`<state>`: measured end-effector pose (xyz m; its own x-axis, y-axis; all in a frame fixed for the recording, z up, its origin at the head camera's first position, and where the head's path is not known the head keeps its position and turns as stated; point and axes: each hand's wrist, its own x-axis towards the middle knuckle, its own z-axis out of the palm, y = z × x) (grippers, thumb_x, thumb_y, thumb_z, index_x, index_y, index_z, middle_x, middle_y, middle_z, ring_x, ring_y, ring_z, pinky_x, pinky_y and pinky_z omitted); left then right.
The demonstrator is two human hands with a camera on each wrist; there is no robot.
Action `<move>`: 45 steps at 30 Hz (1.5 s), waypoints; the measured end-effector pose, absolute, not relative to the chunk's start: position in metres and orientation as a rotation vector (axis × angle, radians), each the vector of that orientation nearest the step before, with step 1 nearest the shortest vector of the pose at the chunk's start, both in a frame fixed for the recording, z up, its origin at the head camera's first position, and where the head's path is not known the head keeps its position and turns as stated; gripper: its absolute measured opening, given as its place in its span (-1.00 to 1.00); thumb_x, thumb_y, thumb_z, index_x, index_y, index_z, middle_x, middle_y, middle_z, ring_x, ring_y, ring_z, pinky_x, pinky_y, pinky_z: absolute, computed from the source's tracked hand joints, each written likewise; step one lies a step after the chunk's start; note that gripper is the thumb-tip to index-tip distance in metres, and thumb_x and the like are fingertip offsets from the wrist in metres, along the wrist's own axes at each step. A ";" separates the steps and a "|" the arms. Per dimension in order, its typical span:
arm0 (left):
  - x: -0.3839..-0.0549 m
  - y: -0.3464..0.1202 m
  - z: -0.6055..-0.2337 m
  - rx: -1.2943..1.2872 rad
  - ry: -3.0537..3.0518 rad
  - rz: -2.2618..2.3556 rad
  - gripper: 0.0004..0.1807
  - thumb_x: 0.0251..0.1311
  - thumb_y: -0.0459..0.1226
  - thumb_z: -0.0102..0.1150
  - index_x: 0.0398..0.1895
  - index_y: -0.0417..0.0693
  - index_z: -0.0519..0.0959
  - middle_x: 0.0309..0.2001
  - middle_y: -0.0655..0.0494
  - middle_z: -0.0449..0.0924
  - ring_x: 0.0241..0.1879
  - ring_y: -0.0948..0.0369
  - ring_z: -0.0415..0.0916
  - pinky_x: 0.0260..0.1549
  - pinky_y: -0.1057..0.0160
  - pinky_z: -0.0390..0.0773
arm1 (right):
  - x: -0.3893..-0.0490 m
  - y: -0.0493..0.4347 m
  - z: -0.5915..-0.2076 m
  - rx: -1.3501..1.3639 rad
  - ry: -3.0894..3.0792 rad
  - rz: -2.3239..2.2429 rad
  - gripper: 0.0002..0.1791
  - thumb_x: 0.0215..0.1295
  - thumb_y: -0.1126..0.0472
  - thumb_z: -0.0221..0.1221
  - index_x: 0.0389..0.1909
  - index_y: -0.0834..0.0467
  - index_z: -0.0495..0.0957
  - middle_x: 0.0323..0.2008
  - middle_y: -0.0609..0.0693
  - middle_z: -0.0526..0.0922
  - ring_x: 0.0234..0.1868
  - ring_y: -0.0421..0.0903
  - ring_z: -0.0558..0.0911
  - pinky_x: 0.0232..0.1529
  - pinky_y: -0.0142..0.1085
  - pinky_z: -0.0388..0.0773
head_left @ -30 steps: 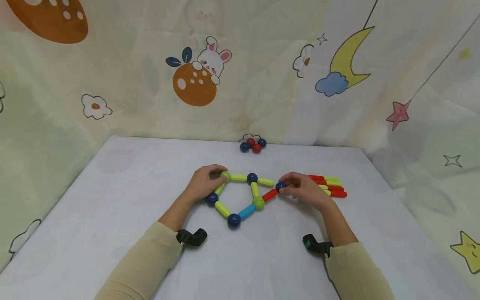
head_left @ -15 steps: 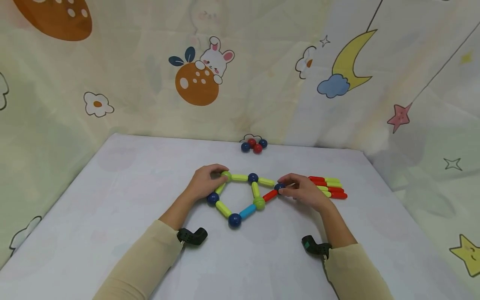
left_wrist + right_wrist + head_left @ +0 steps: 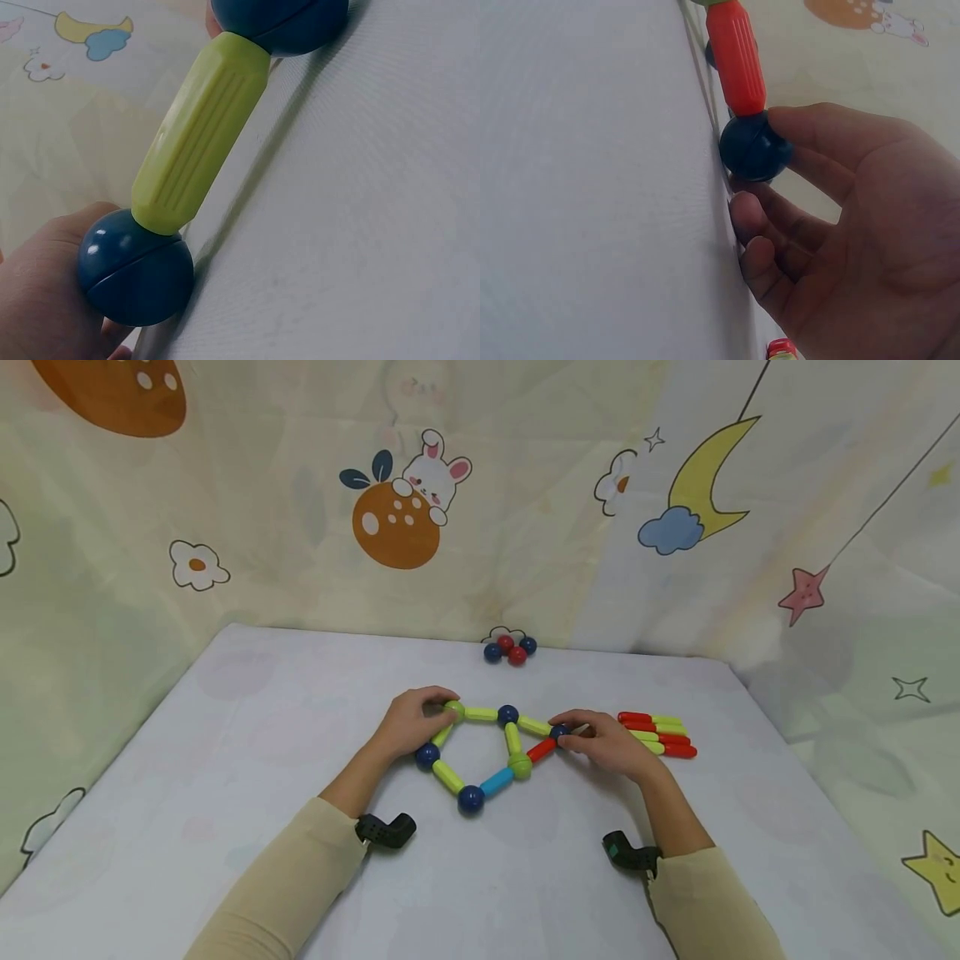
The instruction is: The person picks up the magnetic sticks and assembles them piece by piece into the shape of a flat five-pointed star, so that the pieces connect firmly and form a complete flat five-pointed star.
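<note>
On the white table lies a figure of magnetic rods and balls. It has a closed loop of yellow-green rods and one blue rod (image 3: 497,782), with a triangle on its right side. My left hand (image 3: 412,720) holds the green ball (image 3: 454,710) at the loop's far left corner. With thumb and fingers my right hand (image 3: 603,742) pinches the dark blue ball (image 3: 756,148) at the triangle's right tip. A red rod (image 3: 737,60) joins that ball to a ridged green ball (image 3: 520,766). The yellow-green rod (image 3: 534,727) from the far blue ball (image 3: 507,715) meets it too.
Several loose red and yellow-green rods (image 3: 660,735) lie beside the right hand. Two red and two dark blue balls (image 3: 506,651) sit together at the table's back edge, before a printed cloth (image 3: 285,527).
My right hand has moved slightly left with the blue ball, closing the gap to the yellow-green rod's end. The left hand stays at the green ball. The head view has shifted a little.
</note>
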<state>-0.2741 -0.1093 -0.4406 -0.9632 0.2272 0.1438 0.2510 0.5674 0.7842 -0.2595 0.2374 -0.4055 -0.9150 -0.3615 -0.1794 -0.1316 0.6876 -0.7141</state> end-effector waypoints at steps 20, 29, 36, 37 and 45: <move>-0.273 -0.108 -0.441 -0.391 -2.768 -1.366 -0.73 0.37 -0.03 0.25 -0.05 0.04 0.71 -0.04 0.09 0.72 0.06 0.09 0.57 0.20 0.00 0.50 | -0.260 0.231 -0.407 -0.237 2.688 -1.237 -0.59 0.40 0.13 0.31 0.16 0.17 0.45 -0.22 0.08 0.46 -0.24 0.00 0.51 -0.30 -0.33 0.51; -0.271 -0.108 -0.439 -0.434 -2.769 -1.346 -0.79 0.34 -0.07 0.27 -0.17 0.03 0.74 -0.17 0.13 0.73 -0.07 0.12 0.55 0.09 0.04 0.49 | -0.258 0.226 -0.408 -0.288 2.648 -1.347 -0.77 0.44 0.19 0.25 0.00 0.21 0.52 -0.05 0.17 0.61 -0.19 0.02 0.64 -0.20 -0.33 0.65; -0.271 -0.109 -0.436 -0.501 -2.734 -1.428 -0.76 0.34 -0.12 0.20 -0.37 0.00 0.78 -0.32 0.12 0.71 -0.18 0.13 0.52 -0.07 0.14 0.47 | -0.256 0.222 -0.403 -0.304 2.627 -1.172 -0.51 0.41 -0.04 0.28 0.29 0.00 0.52 0.34 0.13 0.51 0.17 0.14 0.61 0.09 -0.06 0.64; -0.271 -0.109 -0.436 -0.510 -2.735 -1.442 -0.74 0.35 -0.12 0.19 -0.41 -0.01 0.78 -0.35 0.12 0.70 -0.20 0.13 0.51 -0.10 0.15 0.46 | -0.256 0.221 -0.402 -0.316 2.636 -1.143 -0.48 0.40 -0.05 0.29 0.31 -0.02 0.52 0.37 0.13 0.50 0.20 0.16 0.59 0.11 -0.02 0.63; -0.269 -0.110 -0.435 -0.553 -2.771 -1.438 -0.63 0.34 -0.12 0.19 -0.64 0.01 0.70 -0.55 0.19 0.63 -0.26 0.14 0.43 -0.07 0.14 0.36 | -0.251 0.211 -0.400 -0.417 2.625 -1.088 -0.60 0.35 0.03 0.34 0.07 0.13 0.51 -0.09 0.10 0.64 -0.15 0.01 0.62 -0.13 -0.23 0.59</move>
<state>-0.2686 -0.1095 -0.4352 -0.9388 0.3179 0.1326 0.2914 0.5280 0.7977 -0.2515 0.2109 -0.4004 -0.9226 -0.3613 -0.1350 -0.1598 0.6766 -0.7188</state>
